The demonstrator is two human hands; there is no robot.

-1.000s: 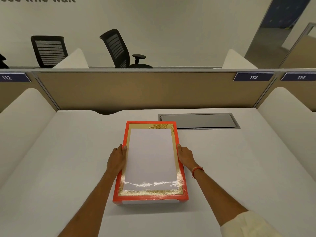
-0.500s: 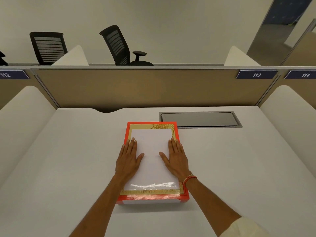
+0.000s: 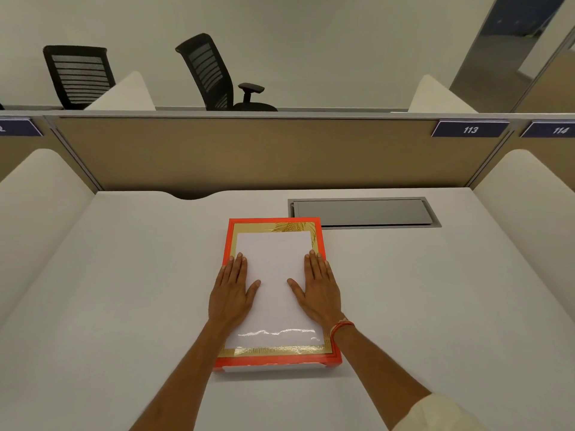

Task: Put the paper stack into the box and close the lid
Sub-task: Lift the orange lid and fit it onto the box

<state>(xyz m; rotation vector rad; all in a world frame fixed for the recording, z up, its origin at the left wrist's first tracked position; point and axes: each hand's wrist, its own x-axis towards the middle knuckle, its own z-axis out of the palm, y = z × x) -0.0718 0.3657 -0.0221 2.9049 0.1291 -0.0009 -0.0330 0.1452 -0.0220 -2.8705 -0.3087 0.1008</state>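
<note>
Orange lid (image 3: 277,293) shut on one box; two hands, left hand (image 3: 231,290), right hand (image 3: 319,289), fingers flat, holding nothing.

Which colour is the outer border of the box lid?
Orange-red border, best in the head view.

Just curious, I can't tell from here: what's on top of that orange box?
Both hands lie flat on the orange box: left hand, right hand, palms down on its white and gold lid. The closed lid hides whatever is inside.
</note>
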